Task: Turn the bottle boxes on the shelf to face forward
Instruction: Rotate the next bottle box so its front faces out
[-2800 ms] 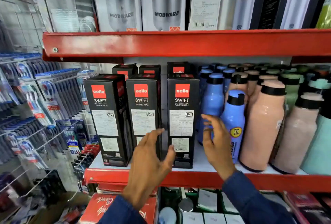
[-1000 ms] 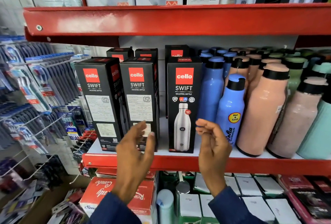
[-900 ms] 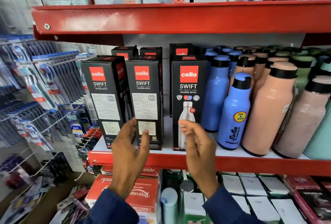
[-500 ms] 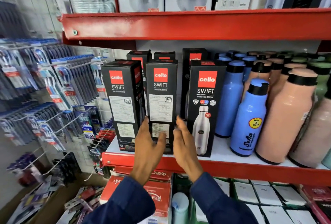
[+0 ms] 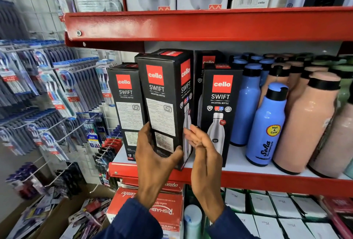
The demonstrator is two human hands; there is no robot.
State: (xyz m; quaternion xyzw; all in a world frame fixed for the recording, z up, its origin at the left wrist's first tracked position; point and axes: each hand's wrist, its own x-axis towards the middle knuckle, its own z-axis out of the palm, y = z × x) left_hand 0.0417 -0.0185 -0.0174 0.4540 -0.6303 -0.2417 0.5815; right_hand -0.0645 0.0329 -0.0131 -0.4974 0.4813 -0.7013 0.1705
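Three black Cello Swift bottle boxes stand at the left of the red shelf [image 5: 267, 181]. My left hand [image 5: 154, 154] grips the middle box [image 5: 162, 93] near its base; it is raised, tilted and pulled forward, with its text panel towards me and the bottle picture on its right side. My right hand [image 5: 202, 147] touches that right side with its fingertips. The right box [image 5: 219, 105] shows its bottle picture to the front. The left box [image 5: 128, 105] shows its text panel. More such boxes stand behind.
Blue bottles [image 5: 267, 124] and peach bottles [image 5: 305, 124] fill the shelf to the right. The upper red shelf [image 5: 191, 24] hangs close above the boxes. Toothbrush packs [image 5: 47, 95] hang on hooks at the left. Red cartons [image 5: 164, 210] and white boxes lie below.
Earlier the right box was turned to show its bottle picture. Both hands then moved left to the middle box, and it is now lifted off the shelf and partly rotated.
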